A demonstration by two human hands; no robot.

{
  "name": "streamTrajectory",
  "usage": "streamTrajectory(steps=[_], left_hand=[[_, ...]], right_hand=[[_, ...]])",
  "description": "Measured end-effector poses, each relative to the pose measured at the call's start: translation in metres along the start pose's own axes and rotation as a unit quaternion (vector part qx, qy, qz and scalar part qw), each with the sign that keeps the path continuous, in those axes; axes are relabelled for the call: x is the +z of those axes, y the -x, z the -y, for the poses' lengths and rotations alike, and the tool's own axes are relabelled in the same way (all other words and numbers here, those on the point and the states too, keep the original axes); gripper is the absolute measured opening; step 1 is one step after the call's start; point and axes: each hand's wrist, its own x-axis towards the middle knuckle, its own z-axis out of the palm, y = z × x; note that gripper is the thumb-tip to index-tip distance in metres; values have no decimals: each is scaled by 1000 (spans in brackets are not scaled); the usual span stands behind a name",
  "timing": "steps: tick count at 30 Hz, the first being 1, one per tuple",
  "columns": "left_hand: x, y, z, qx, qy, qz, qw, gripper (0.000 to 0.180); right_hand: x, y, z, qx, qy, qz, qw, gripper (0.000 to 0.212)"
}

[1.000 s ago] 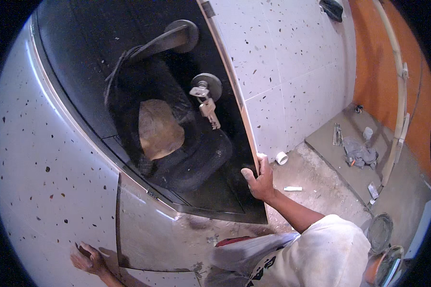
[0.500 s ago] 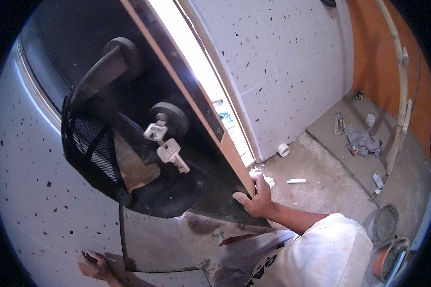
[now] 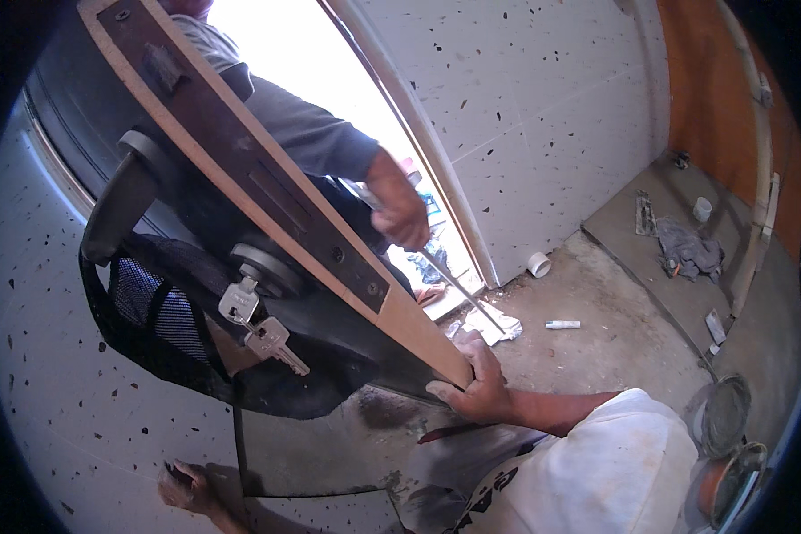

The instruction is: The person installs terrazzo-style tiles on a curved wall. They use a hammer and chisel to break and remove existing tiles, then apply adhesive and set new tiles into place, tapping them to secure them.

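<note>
My right hand (image 3: 481, 384) is wrapped round the lower part of the edge of a dark door (image 3: 356, 356), its thumb on the near face. My left hand (image 3: 185, 489) rests against the pale speckled wall tile (image 3: 80, 427) at lower left, fingers apart and slightly bent; a dark gap shows between them. On the door are a lever handle (image 3: 120, 200), a round lock cylinder (image 3: 271, 267) and keys (image 3: 274, 343) hanging from it. A black mesh cap (image 3: 303, 383) hangs from the handle. A lock plate (image 3: 276, 200) runs along the door's edge.
Through the bright doorway reaches another person's hand (image 3: 400, 205), holding a thin rod (image 3: 458, 287) toward a crumpled white piece (image 3: 500, 322). On the floor lie a white pipe piece (image 3: 538, 264), a small tube (image 3: 562, 325) and a grey rag (image 3: 690, 249). Buckets (image 3: 725, 414) stand at right.
The door has swung so its edge plate faces me more fully. Another person's arm with a thin rod has come into the doorway. My right hand still grips the edge; my left hand stays at the tile.
</note>
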Motion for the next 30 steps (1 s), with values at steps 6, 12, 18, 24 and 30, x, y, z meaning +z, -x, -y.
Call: streamTrajectory(steps=[6, 12, 18, 24, 30], left_hand=[[-9, -3, -10, -6, 8, 16, 1000, 21], [-10, -3, -14, -38, -1, 42, 998, 19], [-7, -3, -12, -24, 14, 11, 1000, 20], [-6, 1, -11, -41, 16, 28, 999, 21], [1, 9, 2, -23, 0, -8, 1000, 21]], right_hand=[[1, 3, -4, -5, -34, -2, 999, 49], [-2, 8, -14, 34, -37, 12, 999, 55], [3, 8, -9, 51, -27, -8, 998, 57], [3, 5, -9, 38, -24, -15, 999, 54], [6, 11, -14, 81, -22, -28, 996, 51]])
